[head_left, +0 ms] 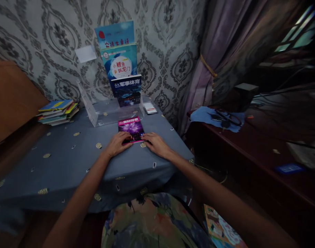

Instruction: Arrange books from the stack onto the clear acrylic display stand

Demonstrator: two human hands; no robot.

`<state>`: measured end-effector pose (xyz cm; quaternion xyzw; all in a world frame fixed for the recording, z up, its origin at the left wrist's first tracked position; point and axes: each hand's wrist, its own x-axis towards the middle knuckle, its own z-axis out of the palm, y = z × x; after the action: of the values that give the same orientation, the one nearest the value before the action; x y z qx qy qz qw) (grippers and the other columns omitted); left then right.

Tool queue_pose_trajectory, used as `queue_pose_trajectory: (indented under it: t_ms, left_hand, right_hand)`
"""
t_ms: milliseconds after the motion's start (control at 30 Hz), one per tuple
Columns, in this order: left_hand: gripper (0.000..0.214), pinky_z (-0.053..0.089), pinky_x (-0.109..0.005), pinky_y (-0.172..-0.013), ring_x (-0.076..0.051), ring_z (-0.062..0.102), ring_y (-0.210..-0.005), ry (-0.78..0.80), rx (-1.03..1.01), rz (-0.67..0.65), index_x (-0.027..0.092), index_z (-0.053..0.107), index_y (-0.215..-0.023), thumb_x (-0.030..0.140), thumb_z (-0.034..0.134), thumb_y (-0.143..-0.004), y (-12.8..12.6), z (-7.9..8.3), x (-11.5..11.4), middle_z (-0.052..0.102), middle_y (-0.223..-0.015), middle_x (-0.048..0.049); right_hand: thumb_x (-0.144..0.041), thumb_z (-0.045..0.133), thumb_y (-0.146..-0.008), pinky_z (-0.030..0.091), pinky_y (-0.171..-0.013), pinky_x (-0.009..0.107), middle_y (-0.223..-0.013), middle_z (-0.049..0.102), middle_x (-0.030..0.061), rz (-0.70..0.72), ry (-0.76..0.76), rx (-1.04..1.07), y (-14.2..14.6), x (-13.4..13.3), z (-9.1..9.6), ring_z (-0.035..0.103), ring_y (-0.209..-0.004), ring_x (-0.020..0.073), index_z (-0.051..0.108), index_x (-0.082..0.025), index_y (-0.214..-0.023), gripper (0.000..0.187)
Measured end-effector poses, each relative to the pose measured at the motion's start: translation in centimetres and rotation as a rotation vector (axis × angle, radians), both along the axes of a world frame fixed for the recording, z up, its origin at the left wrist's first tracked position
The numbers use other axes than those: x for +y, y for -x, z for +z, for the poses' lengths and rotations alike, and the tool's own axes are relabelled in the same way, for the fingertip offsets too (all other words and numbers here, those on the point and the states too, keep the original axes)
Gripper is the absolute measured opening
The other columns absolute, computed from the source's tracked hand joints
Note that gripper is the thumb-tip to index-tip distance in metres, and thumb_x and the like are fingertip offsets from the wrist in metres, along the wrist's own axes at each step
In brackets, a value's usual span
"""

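Observation:
A small book with a pink border and a purple burst on its cover [130, 127] lies before me on the cloth-covered table [77, 155]. My left hand [119, 143] holds its near left corner, fingers over the cover and thumb along the near edge. At the near right corner my right hand [156, 143] grips the book with bent fingers; its thumb is hard to make out. Just beyond, a clear acrylic stand [111, 117] carries a dark blue book [128, 91]. Behind that one stand a teal book [120, 63] and a light blue book [116, 34], stepped upward.
On the left side of the table is a stack of books [58, 112]. A small white item with a blurred face [149, 107] sits right of the stand. To my right, a dark red desk [237, 144] bears a blue cloth [216, 119] and cables. A colourful book [222, 227] is low at right.

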<state>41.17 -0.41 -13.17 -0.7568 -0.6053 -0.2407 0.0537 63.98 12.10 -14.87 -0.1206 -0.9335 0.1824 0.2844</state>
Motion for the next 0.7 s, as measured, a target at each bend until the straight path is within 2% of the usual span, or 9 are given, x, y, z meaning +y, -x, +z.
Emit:
queue_pose_trajectory:
  t_ms: [400,567,700]
  left_hand:
    - [0.040,0.048,-0.045,-0.106,-0.026,0.061,-0.119,-0.002,0.024,0.021,0.017,0.066,-0.120,0.046,0.062,-0.093,0.41,-0.51,0.13,0.066,-0.124,-0.0133]
    - [0.042,0.050,-0.043,-0.103,-0.026,0.063,-0.112,0.000,-0.010,0.015,0.019,0.067,-0.118,0.052,0.064,-0.091,0.52,-0.68,0.29,0.068,-0.117,-0.0107]
    - [0.036,0.049,-0.041,-0.102,-0.024,0.063,-0.111,-0.024,-0.053,0.013,0.020,0.068,-0.114,0.049,0.056,-0.097,0.43,-0.67,0.35,0.069,-0.116,-0.0095]
  right_hand:
    - [-0.012,0.060,-0.091,0.051,-0.100,0.045,-0.119,0.074,0.0133,-0.010,-0.012,-0.003,0.04,0.15,0.09,0.068,-0.113,0.0270,0.074,-0.016,-0.114,0.027]
    - [-0.016,0.060,-0.093,0.051,-0.101,0.042,-0.118,0.075,0.0112,-0.012,0.021,0.000,-0.09,0.14,0.27,0.067,-0.113,0.0253,0.074,-0.018,-0.113,0.025]
    - [-0.018,0.057,-0.093,0.051,-0.100,0.042,-0.118,0.075,0.0110,-0.027,0.053,0.011,-0.22,0.12,0.45,0.068,-0.113,0.0250,0.073,-0.018,-0.116,0.027]
